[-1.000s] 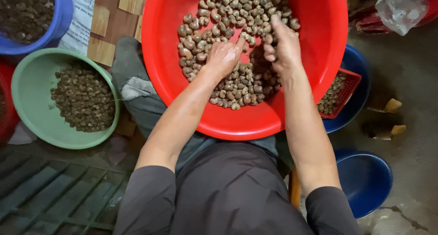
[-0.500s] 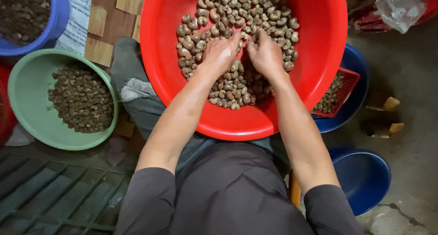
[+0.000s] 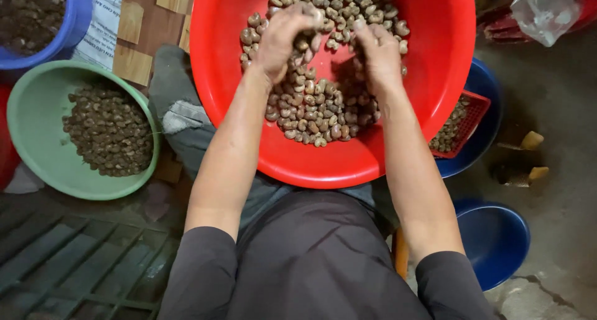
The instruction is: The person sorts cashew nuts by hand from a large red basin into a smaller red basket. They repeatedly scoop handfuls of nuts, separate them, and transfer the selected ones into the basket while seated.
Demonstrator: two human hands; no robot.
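Resting on the person's lap, red basin [image 3: 435,96] holds pale cashew nuts [image 3: 314,112], heaped from centre to far rim. Left hand [image 3: 280,37]: fingers curled shut on a clump of nuts. Right hand [image 3: 376,56]: fingers bent down into the heap, grip unclear. Nuts lie directly under and between both hands; neither is nearer. Green bowl [image 3: 37,152] of darker nuts at left.

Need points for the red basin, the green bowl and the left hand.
red basin [image 3: 435,53], head view, bare inner wall on its right side.
green bowl [image 3: 37,115], head view, bare inner wall on its left.
left hand [image 3: 280,40], head view, back of the hand, over the nuts.
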